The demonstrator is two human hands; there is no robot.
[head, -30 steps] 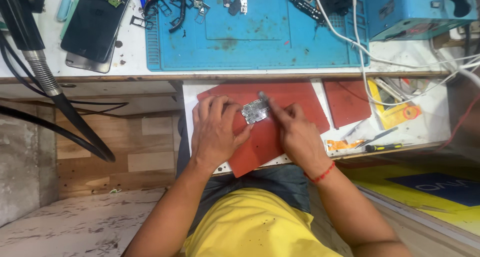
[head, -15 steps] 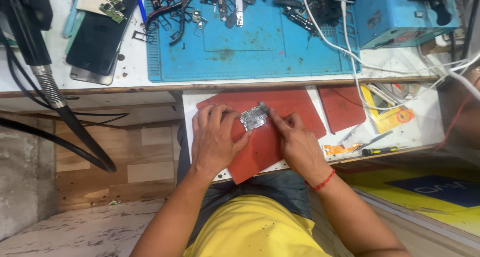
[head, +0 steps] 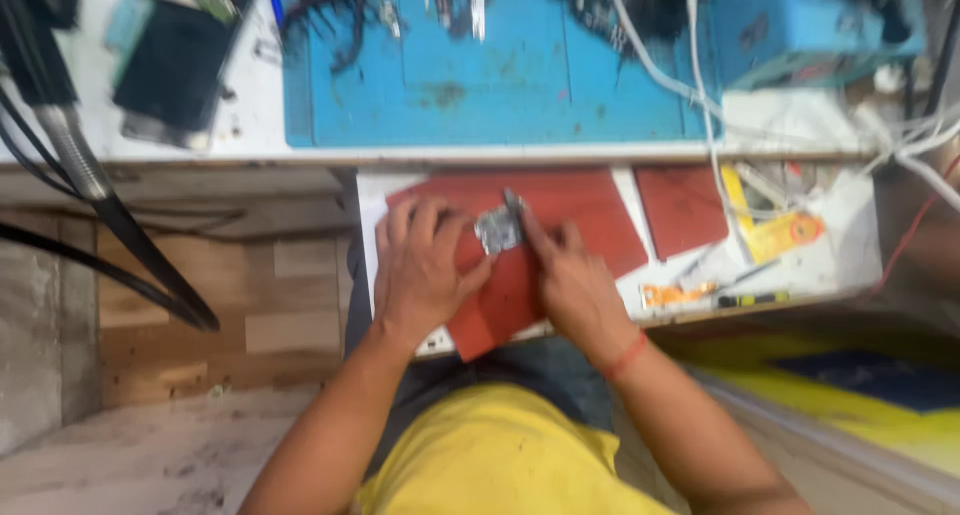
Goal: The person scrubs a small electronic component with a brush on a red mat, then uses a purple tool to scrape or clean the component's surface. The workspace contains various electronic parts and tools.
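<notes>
From the head view I see my left hand [head: 425, 265] spread flat on a red mat [head: 560, 215], fingers loosely open, its fingertips touching the left edge of a small silvery circuit board [head: 498, 229] that lies on the mat near its middle. My right hand [head: 565, 275] is closed around a thin grey tool [head: 514, 203], with the forefinger stretched along it and the tip at the board's right edge (the blur keeps me from saying what kind of tool it is). A red thread band [head: 625, 357] circles the right wrist. The mat sits on a white counter [head: 830, 260], beside a second, smaller red mat [head: 682, 209] and a yellow tool [head: 775, 233]. Above, a blue work mat [head: 500, 85] carries scattered metal tools, and a dark phone [head: 170, 70] lies to its left.
</notes>
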